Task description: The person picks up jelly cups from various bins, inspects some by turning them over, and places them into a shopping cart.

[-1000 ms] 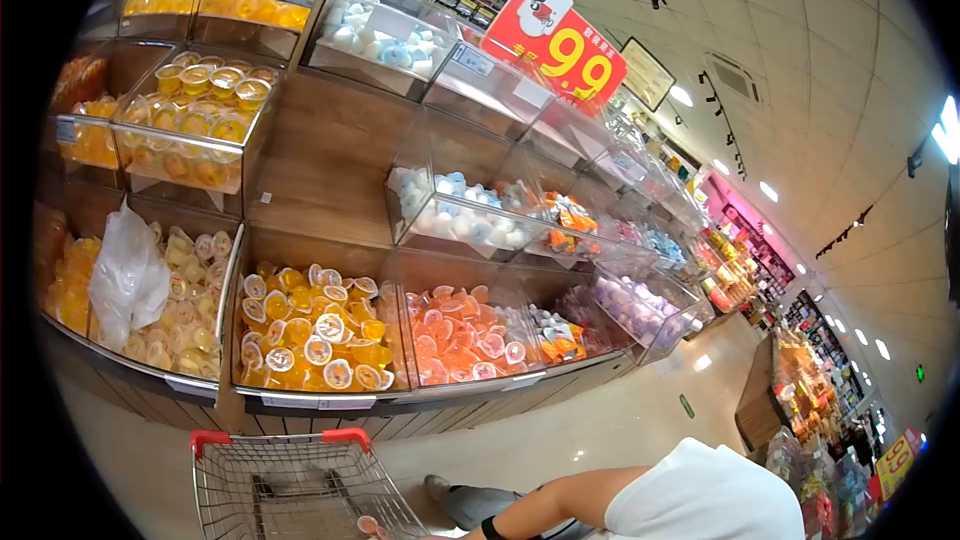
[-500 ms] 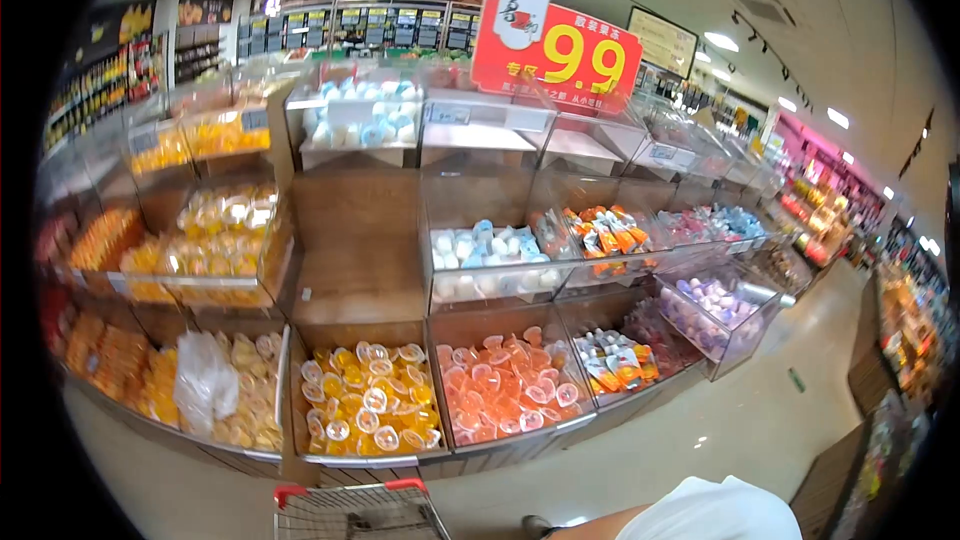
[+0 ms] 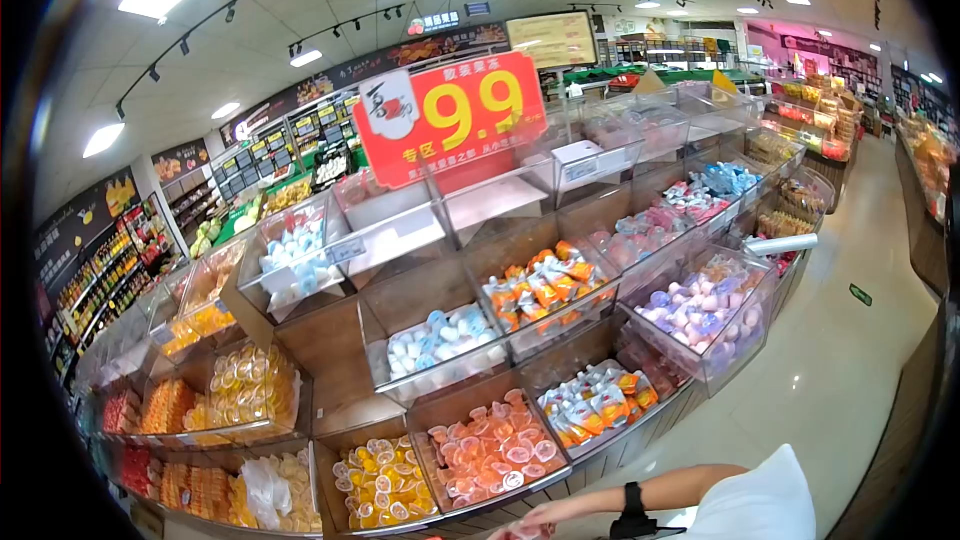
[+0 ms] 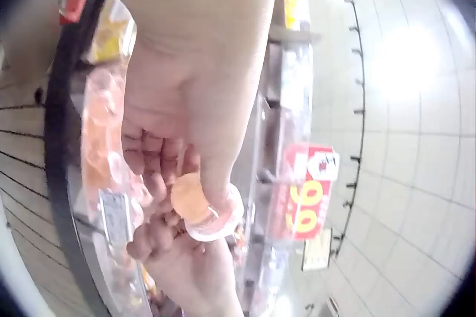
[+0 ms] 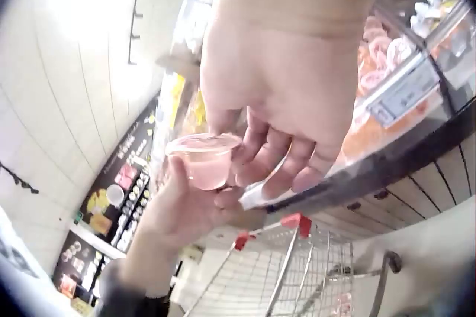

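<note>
A small clear jelly cup (image 5: pixel 208 170) with pinkish-orange filling and a film lid sits between both hands. My left hand (image 4: pixel 190 101) holds it, the thumb across its pale rim in the left wrist view. From the opposite side, my right hand (image 5: pixel 286 83) pinches the cup's edge with bent fingers, its thumb tip at the lid. In the head view the right hand (image 3: pixel 530 520) shows at the bottom edge, below a bin of orange-pink jelly cups (image 3: pixel 490 445). The left hand is out of the head view.
Beside that bin stand yellow jelly cups (image 3: pixel 385 485) and orange-and-white pouches (image 3: pixel 597 405). A clear box of purple and white sweets (image 3: pixel 700 315) juts out at the right. A red 9.9 sign (image 3: pixel 450 118) rises above. The shopping cart (image 5: pixel 290 265) is below the hands.
The head view has swung right and up, so the cart has nearly left it. The right forearm, almost out of sight half a second ago, now shows with its hand near the bins.
</note>
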`<state>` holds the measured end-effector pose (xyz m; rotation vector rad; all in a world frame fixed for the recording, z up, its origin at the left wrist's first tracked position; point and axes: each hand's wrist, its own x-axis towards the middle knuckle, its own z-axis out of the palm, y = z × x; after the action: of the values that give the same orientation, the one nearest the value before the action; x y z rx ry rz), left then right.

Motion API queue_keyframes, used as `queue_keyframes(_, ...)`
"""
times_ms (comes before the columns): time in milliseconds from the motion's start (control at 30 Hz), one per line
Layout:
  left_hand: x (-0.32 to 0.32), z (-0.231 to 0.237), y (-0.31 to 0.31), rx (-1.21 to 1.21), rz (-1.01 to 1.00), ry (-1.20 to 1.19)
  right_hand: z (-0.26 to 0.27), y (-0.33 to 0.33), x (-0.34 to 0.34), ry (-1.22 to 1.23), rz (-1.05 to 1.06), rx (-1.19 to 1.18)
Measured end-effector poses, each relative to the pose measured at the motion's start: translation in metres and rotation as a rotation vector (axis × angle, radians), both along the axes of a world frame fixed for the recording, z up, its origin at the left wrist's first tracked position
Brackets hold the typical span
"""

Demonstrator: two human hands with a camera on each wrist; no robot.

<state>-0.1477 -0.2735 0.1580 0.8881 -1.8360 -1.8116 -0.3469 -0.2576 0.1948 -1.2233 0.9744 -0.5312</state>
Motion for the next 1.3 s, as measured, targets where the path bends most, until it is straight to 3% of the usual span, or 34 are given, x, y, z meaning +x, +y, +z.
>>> queue_keyframes(133,-0.097,0.085,-0.003,-0.212,-0.153,0.077,0.018,0.03,-0.073,-0.132,-0.15,0.018)
queue_keyframes(233,-0.147,0.107,-0.007,-0.236,-0.187,0.098,0.044,0.058,-0.1,-0.253,-0.479,-0.037)
queue_keyframes(300,-0.162,0.123,0.002,-0.214,-0.169,0.09,0.052,0.061,-0.114,-0.21,-0.685,-0.322)
queue_keyframes(367,-0.175,0.165,0.002,-0.343,-0.081,-0.082,0.098,0.066,-0.124,-0.157,-0.815,-0.208)
queue_keyframes(433,-0.182,0.191,0.007,-0.129,-0.038,0.029,0.121,0.064,-0.128,-0.098,-0.871,-0.53)
queue_keyframes(567,-0.18,0.222,0.024,-0.051,0.003,-0.016,0.155,0.069,-0.12,-0.258,-0.732,-0.433)
queue_keyframes(733,-0.161,0.227,0.031,0.001,0.071,0.157,0.172,0.069,-0.102,-0.435,-0.644,-0.363)
queue_keyframes(967,-0.136,0.226,0.04,0.058,0.222,0.318,0.184,0.057,-0.079,-0.387,-0.513,-0.352)
queue_keyframes(1300,-0.112,0.221,0.044,0.184,0.374,0.453,0.184,0.045,-0.049,-0.19,-0.503,-0.57)
